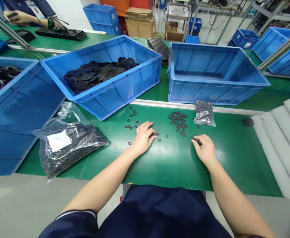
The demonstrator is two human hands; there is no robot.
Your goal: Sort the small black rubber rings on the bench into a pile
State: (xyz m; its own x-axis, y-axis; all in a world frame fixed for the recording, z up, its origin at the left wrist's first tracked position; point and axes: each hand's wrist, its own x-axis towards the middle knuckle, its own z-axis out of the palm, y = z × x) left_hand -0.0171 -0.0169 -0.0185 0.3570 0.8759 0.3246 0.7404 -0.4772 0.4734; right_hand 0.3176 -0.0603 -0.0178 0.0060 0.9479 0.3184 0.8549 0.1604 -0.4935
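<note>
My left hand (143,138) rests low over the green table, thumb and forefinger closing on a small black ring at their tips. Just right of it lie a few loose black rings (167,136). More rings (131,128) are scattered beyond and left of that hand. My right hand (205,148) is pinched at the fingertips; a tiny dark piece shows there, too small to name. Between the hands and farther back is a cluster of small black rings (178,121). A small clear bag of tiny dark parts (204,113) lies beyond my right hand.
At left sits a large clear bag of black rings (72,150). Blue bins line the back: one with black discs (130,96), one bare inside (214,89), another with black parts (18,125). White foam sheets (278,142) lie right. Across the table, a person's hand (20,18) shows.
</note>
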